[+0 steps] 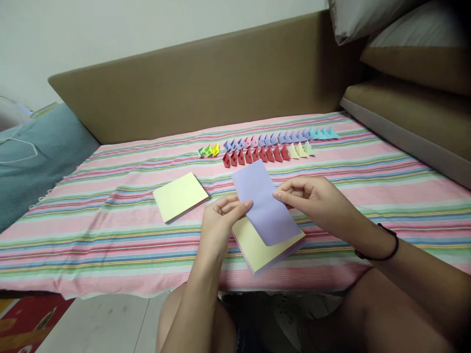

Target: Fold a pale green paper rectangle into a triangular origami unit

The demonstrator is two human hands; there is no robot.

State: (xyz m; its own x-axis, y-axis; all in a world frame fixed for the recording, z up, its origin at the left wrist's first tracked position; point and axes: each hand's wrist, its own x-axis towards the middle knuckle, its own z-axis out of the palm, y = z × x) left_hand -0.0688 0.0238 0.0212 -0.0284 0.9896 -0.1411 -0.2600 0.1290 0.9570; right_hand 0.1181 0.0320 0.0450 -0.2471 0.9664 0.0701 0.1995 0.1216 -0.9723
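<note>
A sheet of lilac paper [265, 208] is stretched between my two hands, tilted, with rounded lower corners. My left hand [225, 213] pinches its left edge between thumb and fingers. On the opposite edge, my right hand [303, 193] grips it the same way. Under the sheet lies a stack of paper [253, 247] with a pale yellow sheet on top, partly covered. Farther left rests a second pale yellow paper stack [180, 197], apart from both hands.
Rows of small folded paper boats stand behind the sheet: red ones [255, 156], purple ones [287, 138], turquoise ones [324, 133] and green-yellow ones [208, 150]. A striped cloth [110, 211] covers the seat. Brown cushions [415, 117] pile up at right; a brown backrest [206, 81] stands behind.
</note>
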